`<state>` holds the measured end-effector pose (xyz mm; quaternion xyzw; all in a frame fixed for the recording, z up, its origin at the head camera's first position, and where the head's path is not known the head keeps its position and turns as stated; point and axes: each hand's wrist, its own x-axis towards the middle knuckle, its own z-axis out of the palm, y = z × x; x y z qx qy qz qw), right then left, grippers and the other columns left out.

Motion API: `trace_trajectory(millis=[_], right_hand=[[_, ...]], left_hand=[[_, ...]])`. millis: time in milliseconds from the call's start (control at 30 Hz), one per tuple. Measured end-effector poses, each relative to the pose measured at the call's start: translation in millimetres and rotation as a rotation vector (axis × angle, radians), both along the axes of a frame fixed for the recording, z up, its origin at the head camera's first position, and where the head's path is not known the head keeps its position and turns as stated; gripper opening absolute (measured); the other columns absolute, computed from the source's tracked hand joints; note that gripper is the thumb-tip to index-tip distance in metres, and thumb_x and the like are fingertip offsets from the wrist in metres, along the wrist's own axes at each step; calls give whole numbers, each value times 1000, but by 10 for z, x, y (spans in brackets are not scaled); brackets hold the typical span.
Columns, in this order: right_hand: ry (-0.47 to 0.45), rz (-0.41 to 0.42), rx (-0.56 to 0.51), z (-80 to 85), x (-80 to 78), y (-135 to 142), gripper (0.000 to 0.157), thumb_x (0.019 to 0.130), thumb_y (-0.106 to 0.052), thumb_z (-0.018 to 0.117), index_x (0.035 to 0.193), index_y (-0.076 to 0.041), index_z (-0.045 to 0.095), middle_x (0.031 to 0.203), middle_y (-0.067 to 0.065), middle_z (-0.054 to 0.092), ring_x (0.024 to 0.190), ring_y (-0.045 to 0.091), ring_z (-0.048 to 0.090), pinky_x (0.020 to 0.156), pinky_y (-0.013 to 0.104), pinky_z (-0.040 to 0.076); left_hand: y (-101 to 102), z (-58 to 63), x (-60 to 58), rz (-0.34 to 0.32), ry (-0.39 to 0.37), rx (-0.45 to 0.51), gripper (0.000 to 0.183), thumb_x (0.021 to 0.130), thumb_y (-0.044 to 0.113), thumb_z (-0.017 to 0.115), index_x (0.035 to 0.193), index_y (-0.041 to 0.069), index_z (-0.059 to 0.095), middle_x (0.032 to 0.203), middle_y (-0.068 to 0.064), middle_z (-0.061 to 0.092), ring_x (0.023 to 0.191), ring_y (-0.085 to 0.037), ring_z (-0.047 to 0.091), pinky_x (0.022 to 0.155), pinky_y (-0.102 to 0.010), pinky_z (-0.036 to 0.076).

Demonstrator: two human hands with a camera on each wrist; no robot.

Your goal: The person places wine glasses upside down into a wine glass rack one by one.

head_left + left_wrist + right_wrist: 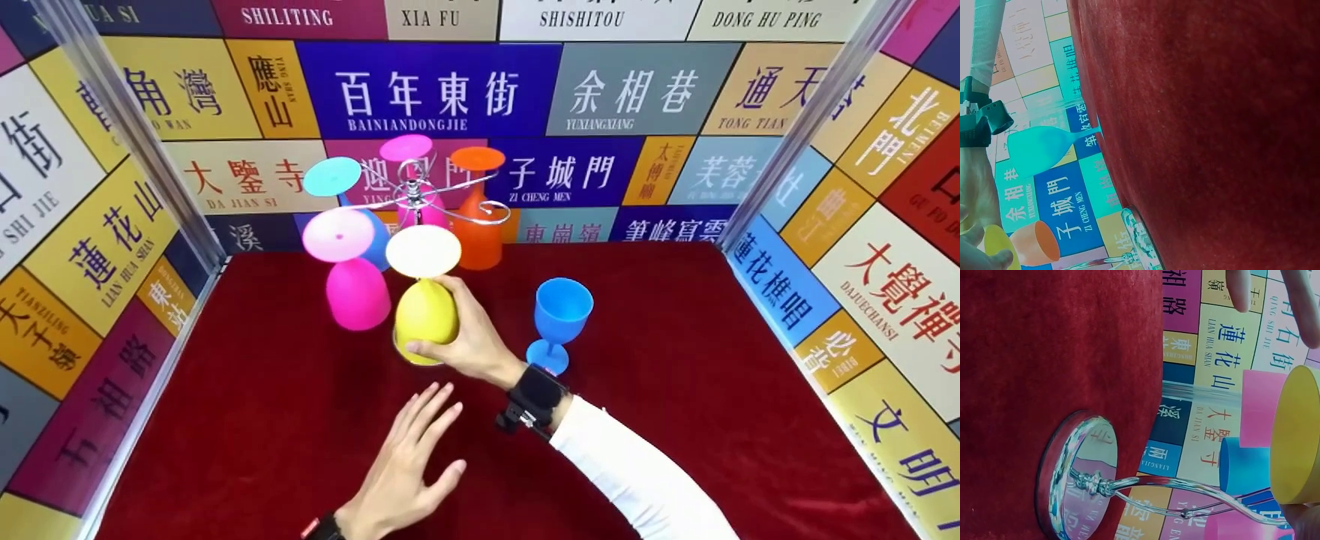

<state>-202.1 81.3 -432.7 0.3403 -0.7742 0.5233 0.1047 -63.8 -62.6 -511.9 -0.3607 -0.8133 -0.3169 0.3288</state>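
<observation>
My right hand [480, 341] grips the bowl of an upside-down yellow goblet [426, 319], thumb across its near side. The goblet's foot looks washed out and pale, at the front of a silver wire goblet rack [414, 196]. Whether the rack bears its weight I cannot tell. Upside down around the rack are a pink goblet [358, 296], an orange goblet [480, 236], a blue goblet and a magenta goblet at the back. My left hand [409, 465] hovers nearer to me, fingers extended, holding nothing. In the right wrist view the yellow goblet [1297, 439] shows its wide mouth.
An upright blue goblet [564, 309] stands on the dark red cloth [660, 375], right of my right hand. The rack's round mirrored base [1092, 478] rests on the cloth. Walls of coloured Chinese sign panels [427, 90] enclose the back and sides.
</observation>
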Motion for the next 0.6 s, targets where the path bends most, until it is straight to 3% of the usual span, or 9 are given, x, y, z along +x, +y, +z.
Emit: trace_trajectory(millis=[267, 500, 600], right_hand=[[-108, -33, -30, -25, 0, 36, 87, 72, -29, 84, 143, -11, 38, 134, 10, 54, 114, 22, 59, 94, 38, 54], [-141, -31, -19, 290, 203, 58, 82, 75, -13, 81, 144, -1, 37, 135, 19, 52, 115, 31, 58, 95, 43, 53], [-142, -13, -16, 300, 207, 63, 83, 76, -12, 80, 145, -1, 35, 138, 19, 51, 117, 31, 57, 97, 43, 53]], left_hand=[[20, -26, 11, -15, -5, 2, 60, 92, 32, 59, 144, 6, 47, 149, -19, 47, 138, -40, 42, 120, -43, 22], [31, -16, 14, -22, -14, -1, 64, 87, 29, 65, 145, 7, 47, 151, -16, 45, 137, -41, 43, 118, -45, 25], [43, -8, 13, -28, -13, 2, 63, 88, 29, 64, 145, 6, 47, 151, -17, 45, 137, -41, 43, 120, -44, 24]])
